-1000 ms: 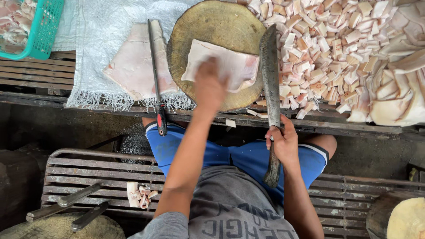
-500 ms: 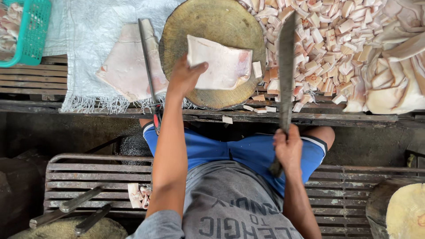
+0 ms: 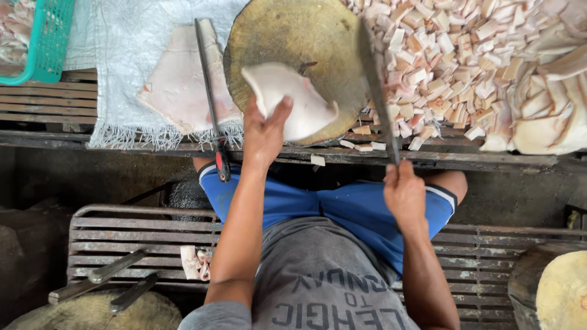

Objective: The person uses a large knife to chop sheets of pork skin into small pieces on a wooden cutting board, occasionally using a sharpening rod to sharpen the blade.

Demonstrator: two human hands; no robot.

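**Slab in one hand, cleaver up in the other**

Your left hand (image 3: 264, 131) is at the near edge of the round wooden chopping block (image 3: 293, 55), fingers (image 3: 278, 116) curled loosely over the pale slab of fatty skin (image 3: 293, 101). The slab lies on the block and bends up a bit under your grip, so it looks like you're placing or turning it, not cutting yet. Most of it sits just beyond your fingertips, toward the middle of the block.

Your right hand (image 3: 403, 192) is wrapped tight around the handle of the long cleaver (image 3: 376, 91), low over your lap. The blade runs up and away from your fingers, edge-on, just beside the block's right rim and clear of the slab.

My read: this is the setup step before chopping. The next move calls for the slab to lie flat and your left fingers tucked back from the blade's line.

Off to the left of your left fingers there's a sharpening steel (image 3: 211, 98) lying across a white woven sack (image 3: 128, 79) with another flat slab (image 3: 180, 85) under it. To the right of the blade, a big heap of cut cubes (image 3: 452, 55) covers the surface.
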